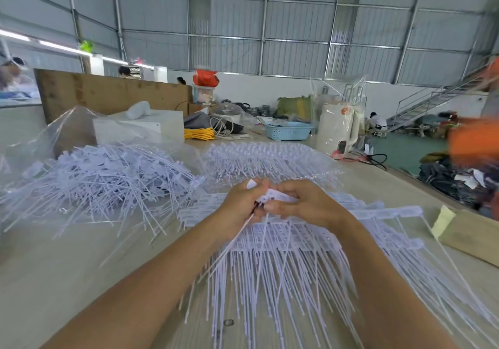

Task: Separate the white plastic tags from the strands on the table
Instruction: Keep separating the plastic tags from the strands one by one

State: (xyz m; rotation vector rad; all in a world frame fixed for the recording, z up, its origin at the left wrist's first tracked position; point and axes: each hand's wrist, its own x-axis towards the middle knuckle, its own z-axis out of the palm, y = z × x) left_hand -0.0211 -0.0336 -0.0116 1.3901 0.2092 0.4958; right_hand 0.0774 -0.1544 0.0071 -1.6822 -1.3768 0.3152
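Note:
Strips of joined white plastic tags [383, 213] lie stacked in front of me, their long thin strands [283, 281] fanning toward the near table edge. My left hand [240, 205] grips a single tag whose strand [232, 243] trails down and left. My right hand [305, 203] pinches the white tag strip [275, 196] right beside it; both hands meet above the stack. A loose heap of separated tags [102, 181] lies to the left.
Another batch of joined tags in clear plastic [264, 159] lies behind my hands. A cardboard piece [469, 235] rests at the right table edge. White boxes [151, 127], yellow cord [198, 134] and a blue basket [287, 130] stand farther back. A person in orange [472, 143] is at the right.

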